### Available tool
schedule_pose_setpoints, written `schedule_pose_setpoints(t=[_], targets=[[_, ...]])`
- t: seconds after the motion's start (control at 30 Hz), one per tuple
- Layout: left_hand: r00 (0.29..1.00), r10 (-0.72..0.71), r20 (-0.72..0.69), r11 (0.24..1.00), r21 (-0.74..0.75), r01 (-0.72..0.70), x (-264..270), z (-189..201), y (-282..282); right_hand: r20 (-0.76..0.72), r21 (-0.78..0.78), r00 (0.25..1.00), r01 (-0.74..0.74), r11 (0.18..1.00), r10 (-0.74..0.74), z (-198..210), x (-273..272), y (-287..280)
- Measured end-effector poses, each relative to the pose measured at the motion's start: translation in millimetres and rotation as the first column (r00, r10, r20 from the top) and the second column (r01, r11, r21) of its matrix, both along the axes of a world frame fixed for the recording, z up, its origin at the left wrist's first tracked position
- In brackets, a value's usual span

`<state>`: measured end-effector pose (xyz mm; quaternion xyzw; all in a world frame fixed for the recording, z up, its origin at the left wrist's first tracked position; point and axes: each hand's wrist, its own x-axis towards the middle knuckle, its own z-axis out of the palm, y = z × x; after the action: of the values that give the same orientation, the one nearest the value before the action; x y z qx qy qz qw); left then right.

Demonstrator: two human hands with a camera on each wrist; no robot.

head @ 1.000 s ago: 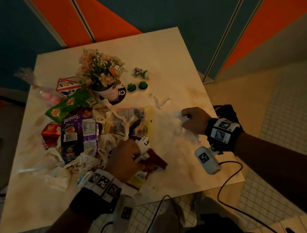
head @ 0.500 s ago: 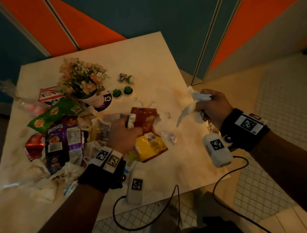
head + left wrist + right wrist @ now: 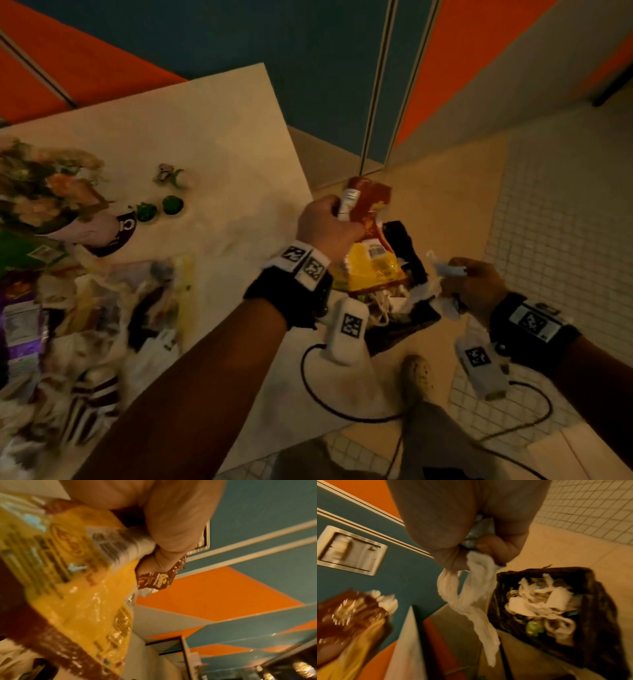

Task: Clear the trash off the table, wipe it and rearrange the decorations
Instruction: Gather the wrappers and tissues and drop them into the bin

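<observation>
My left hand (image 3: 329, 222) grips a bunch of snack wrappers (image 3: 371, 260), brown and yellow, past the table's right edge and above a black-lined trash bin (image 3: 416, 255). In the left wrist view the fingers (image 3: 164, 536) curl round the yellow wrapper (image 3: 82, 588) and a small brown packet (image 3: 156, 581). My right hand (image 3: 474, 286) holds crumpled white tissue (image 3: 423, 294) over the bin. In the right wrist view the tissue (image 3: 477, 601) hangs from the fist beside the bin (image 3: 599, 615), which holds several tissues. More wrappers and tissues (image 3: 89, 325) litter the table (image 3: 212, 137).
A flower pot (image 3: 92, 229), two small green plants (image 3: 159, 208) and a small figurine (image 3: 169, 174) stand on the table's left part. My shoe (image 3: 416, 378) is on the tiled floor beside the bin. Teal and orange wall panels rise behind.
Both hands have swung right off the table, carrying the wrappers and the tissue over the trash bin. The view has turned right with them.
</observation>
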<state>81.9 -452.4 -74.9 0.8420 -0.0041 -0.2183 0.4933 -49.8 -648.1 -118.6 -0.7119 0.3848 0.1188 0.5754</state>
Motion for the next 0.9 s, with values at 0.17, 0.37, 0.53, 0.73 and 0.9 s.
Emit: schedule_pose_setpoints(t=[0.17, 0.37, 0.53, 0.73, 0.9], targets=[[0.977, -0.108, -0.183, 0.944, 0.288, 0.159, 13, -95, -100, -0.203, -0.011, 0.961, -0.193, 0.981, 0.186, -81, 6, -49], [0.848, -0.188, -0.495, 0.733, 0.504, 0.457, 13, -212, -138, -0.334, -0.046, 0.850, -0.447, 0.893, 0.408, -171, 32, -70], [0.901, -0.165, -0.400, 0.745, 0.548, 0.380, 20, -281, -161, -0.419, -0.045, 0.692, -0.663, 0.747, 0.589, -234, 52, -69], [0.807, -0.266, -0.527, 0.614, 0.553, 0.564, 15, -330, -173, -0.515, 0.003, 0.488, -0.821, 0.571, 0.705, -283, 69, -60], [0.741, -0.230, -0.631, 0.536, 0.553, 0.638, 14, -320, -175, -0.493, 0.068, 0.472, -0.817, 0.573, 0.731, -295, 78, -64]])
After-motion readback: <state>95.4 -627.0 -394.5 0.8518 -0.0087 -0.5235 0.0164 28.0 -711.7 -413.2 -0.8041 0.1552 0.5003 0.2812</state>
